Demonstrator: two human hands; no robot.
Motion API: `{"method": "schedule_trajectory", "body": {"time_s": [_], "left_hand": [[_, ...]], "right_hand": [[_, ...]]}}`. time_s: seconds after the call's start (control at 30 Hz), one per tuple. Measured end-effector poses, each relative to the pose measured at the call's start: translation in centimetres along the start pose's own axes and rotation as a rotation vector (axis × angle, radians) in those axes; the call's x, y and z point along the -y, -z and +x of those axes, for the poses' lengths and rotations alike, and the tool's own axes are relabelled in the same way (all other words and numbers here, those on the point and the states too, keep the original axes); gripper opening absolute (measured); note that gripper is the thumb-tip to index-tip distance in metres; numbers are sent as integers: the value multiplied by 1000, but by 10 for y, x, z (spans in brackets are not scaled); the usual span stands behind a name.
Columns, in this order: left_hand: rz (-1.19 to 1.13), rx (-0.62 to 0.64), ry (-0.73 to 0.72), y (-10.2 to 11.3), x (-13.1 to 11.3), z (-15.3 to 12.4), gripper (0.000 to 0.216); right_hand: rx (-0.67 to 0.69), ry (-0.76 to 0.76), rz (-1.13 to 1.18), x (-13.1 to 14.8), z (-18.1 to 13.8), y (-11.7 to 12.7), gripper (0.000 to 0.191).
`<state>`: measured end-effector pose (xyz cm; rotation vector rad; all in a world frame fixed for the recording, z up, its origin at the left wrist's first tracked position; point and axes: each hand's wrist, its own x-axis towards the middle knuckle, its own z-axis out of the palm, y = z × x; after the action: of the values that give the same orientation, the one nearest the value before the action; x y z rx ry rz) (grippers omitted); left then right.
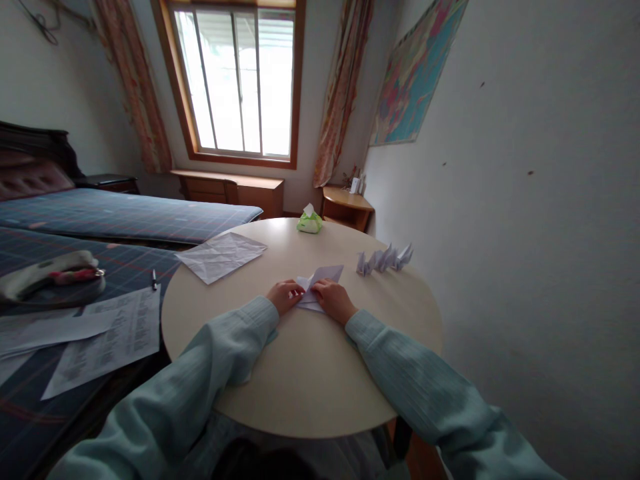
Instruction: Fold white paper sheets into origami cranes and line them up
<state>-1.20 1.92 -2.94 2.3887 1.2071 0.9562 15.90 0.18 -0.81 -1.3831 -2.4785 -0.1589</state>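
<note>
A partly folded sheet of white paper (327, 273) lies near the middle of the round table (320, 373), one pointed flap raised toward the back right. My left hand (286, 295) is closed at its left edge, fingertips on the paper. On the right side, my right hand (334, 299) is closed with its fingers pressed onto the folds. Both hands hide part of the paper, so its full shape cannot be made out. To the right stands a row of several folded paper figures (384, 259), touching neither hand.
A creased paper sheet (223, 257) lies at the table's back left, a green tissue pack (309, 220) at its far edge. On the bed at left are printed sheets (117, 333), a pen (154, 280) and a bag-like item with a strap (55, 277). A wall (540, 267) runs along the right.
</note>
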Motion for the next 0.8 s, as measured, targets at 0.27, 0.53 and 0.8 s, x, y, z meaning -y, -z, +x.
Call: {"method": "schedule_trajectory", "body": {"time_s": [0.27, 0.53, 0.8], "left_hand": [[-33, 36, -8, 0, -5, 0, 19], [-56, 104, -15, 1, -9, -1, 16], [-140, 140, -166, -2, -8, 0, 17]], "right_hand": [[0, -67, 8, 1, -1, 1, 17], [-41, -149, 34, 4, 1, -1, 27], [-33, -173, 58, 0, 2, -4, 17]]}}
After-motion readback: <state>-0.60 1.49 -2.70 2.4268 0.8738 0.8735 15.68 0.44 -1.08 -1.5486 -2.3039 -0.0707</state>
